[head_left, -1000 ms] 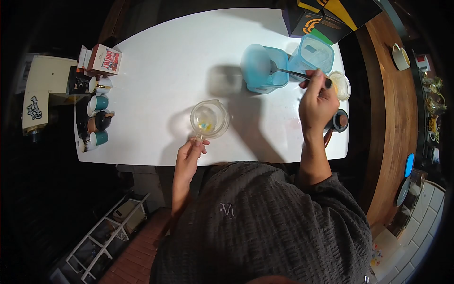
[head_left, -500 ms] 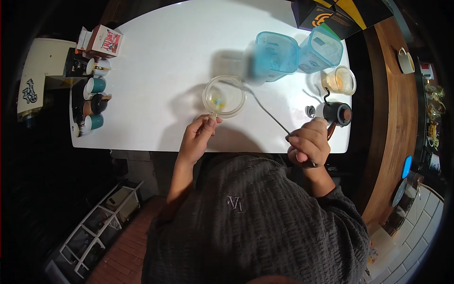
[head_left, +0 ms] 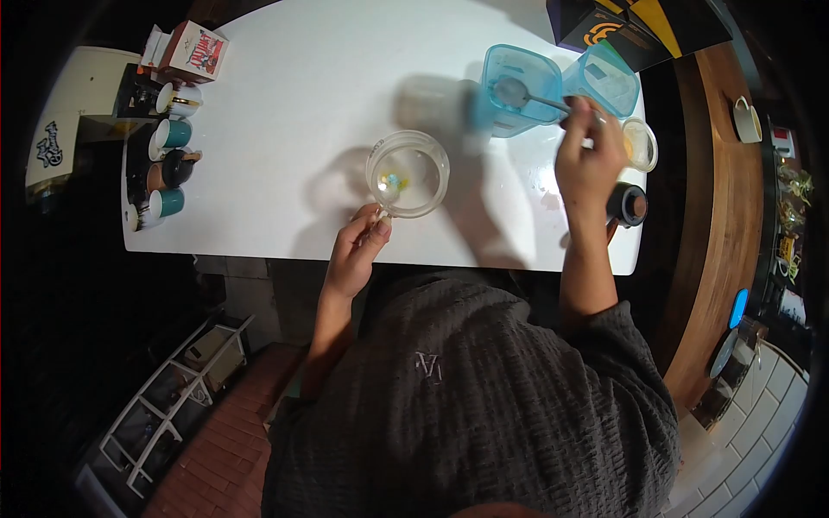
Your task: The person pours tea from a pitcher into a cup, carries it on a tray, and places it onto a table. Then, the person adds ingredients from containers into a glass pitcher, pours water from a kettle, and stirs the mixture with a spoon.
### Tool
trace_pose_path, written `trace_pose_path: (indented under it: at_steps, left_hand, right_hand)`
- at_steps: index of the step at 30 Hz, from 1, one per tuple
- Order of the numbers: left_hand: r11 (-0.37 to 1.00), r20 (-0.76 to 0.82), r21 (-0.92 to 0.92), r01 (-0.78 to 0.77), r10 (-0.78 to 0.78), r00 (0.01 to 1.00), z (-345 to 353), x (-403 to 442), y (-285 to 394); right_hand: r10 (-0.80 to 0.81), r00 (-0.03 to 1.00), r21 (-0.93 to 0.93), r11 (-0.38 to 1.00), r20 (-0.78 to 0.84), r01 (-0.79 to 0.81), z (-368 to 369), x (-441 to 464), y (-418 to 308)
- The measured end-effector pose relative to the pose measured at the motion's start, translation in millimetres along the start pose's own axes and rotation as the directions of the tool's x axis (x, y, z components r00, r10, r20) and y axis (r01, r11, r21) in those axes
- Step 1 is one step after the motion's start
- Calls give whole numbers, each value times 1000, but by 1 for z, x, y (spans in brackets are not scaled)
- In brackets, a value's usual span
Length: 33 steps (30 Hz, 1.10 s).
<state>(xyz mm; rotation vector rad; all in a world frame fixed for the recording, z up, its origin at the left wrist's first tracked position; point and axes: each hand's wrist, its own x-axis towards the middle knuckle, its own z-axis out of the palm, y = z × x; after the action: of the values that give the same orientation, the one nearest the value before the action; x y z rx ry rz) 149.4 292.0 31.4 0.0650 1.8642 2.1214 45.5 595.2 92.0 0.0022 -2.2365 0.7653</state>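
Note:
My left hand (head_left: pixel 359 248) grips the handle of a clear measuring cup (head_left: pixel 442 177) over the front part of the white table. Some small yellow and blue patches show in the cup; I cannot tell whether they are contents or printing. In my right hand (head_left: pixel 591 154) is a long-handled spoon (head_left: pixel 512 92), its bowl over the mouth of a blue translucent container (head_left: pixel 522 123). Whether the spoon carries anything is unclear. A second blue container (head_left: pixel 607 86) stands just right of the first.
Right of my wrist are a black kettle (head_left: pixel 628 205) and a clear tub with pale contents (head_left: pixel 641 145). Black boxes (head_left: pixel 617 33) stand at the back right. Along the left edge are several cups (head_left: pixel 175 133) and a red and white box (head_left: pixel 197 53).
My right hand has moved up and away from me, bringing the spoon from the measuring cup to the blue container. My left hand still holds the cup in nearly the same place.

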Motion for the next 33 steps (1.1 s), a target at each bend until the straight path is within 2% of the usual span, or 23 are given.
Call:
trace_pose_path:
  at_steps: [4, 8, 12, 15, 17, 18, 20, 21, 23, 26, 29, 31, 33]
  left_hand:
    - [999, -76, 5, 42, -41, 996, 1, -9, 6]
    - [997, -99, 74, 28, -20, 995, -5, -20, 2]
    - [998, -162, 10, 66, -63, 985, -8, -27, -1]
    - [997, -180, -11, 74, -74, 981, -11, -29, -2]
    - [996, -184, -20, 81, -83, 979, -12, -28, -2]
    - [997, -184, -12, 82, -83, 980, -12, -27, -2]
    - [997, -183, -4, 82, -81, 980, -12, -25, -1]
    - [996, -177, 39, 84, -76, 981, -12, -24, 0]
    - [993, -172, 82, 85, -70, 983, -9, -20, 4]
    - [996, -185, -6, 87, -87, 979, -2, -14, 11]
    - [993, -179, 22, 119, -114, 977, -1, -9, 13]
    - [985, -134, 118, 129, -113, 985, -1, -5, 10]
    - [980, -139, 104, 171, -156, 978, 1, -1, 11]
  right_hand:
    - [-49, 997, -31, 998, 52, 51, 28, 3, 7]
    - [-27, 997, -26, 999, 69, 29, 35, 4, 4]
    - [-57, 997, -38, 998, 45, 58, 38, 3, 8]
    - [24, 999, -24, 999, 48, -23, 35, 2, 5]
    - [140, 990, 23, 990, 27, -141, 32, 1, 2]
    - [140, 990, 24, 990, 25, -140, 30, 0, 3]
    - [235, 972, 102, 967, -23, -232, 26, -2, 3]
    - [234, 972, 102, 968, -25, -230, 22, -2, 2]
    - [378, 926, 223, 903, -6, -368, 12, 1, -4]
    - [366, 929, 260, 904, -60, -340, 2, 2, -7]
    - [390, 918, 308, 884, -72, -351, -12, 4, -10]
    - [342, 929, 396, 880, -143, -263, -18, 4, -9]
    - [353, 924, 397, 877, -145, -273, -29, 5, -15]
